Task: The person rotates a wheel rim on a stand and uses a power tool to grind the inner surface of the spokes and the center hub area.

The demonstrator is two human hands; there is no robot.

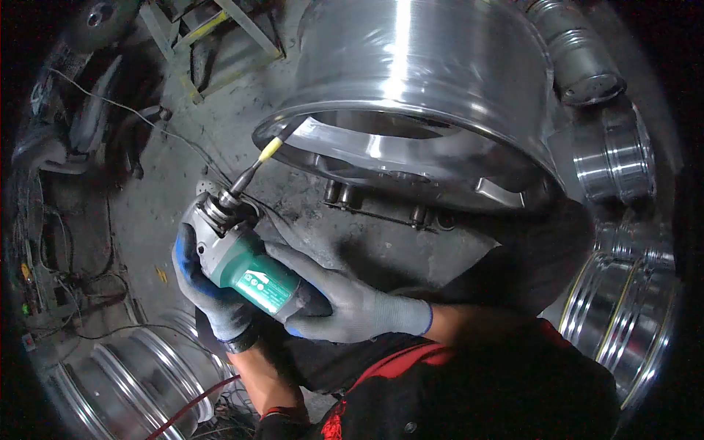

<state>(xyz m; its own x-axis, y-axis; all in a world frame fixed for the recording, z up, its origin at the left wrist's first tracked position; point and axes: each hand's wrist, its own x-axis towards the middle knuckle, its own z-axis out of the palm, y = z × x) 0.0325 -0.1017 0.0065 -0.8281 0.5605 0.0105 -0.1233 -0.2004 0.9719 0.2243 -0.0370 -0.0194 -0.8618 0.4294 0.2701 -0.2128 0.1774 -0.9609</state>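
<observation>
Left hand (pixel 209 290) and right hand (pixel 345 301) are gloved, fingers curled tight. Both are held close together, forearms bared.

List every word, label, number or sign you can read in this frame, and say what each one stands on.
No text can be read here.
White label on the green grinder, gripped by the left hand and the right hand: white marks, too blurred to read.
Red print on the black shirt: too blurred and cut off at the edge.
Polished wheel rim: no lettering visible.
</observation>
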